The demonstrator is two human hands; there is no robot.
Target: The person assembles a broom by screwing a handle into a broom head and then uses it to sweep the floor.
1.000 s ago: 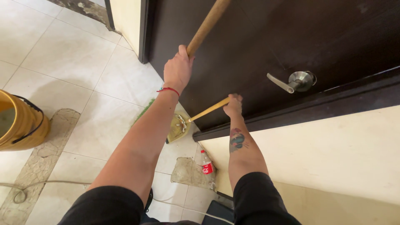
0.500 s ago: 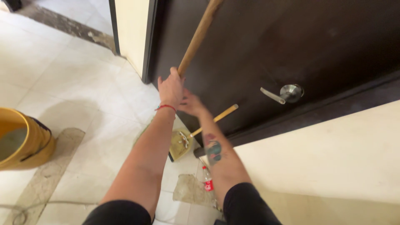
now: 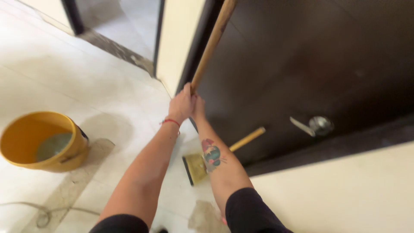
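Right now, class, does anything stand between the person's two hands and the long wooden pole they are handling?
Nothing visible does. The left hand and the right hand are both closed directly around the wooden pole, side by side, in front of the dark door. The yellow bucket and the brush lie apart on the floor.

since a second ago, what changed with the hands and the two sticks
The right hand let go of the short-handled brush, which now leans by the dark door, and moved up to join the left hand on the long wooden pole. Both hands now grip the pole together. The left hand kept its hold throughout. The yellow bucket stayed on the floor; the view shifted.
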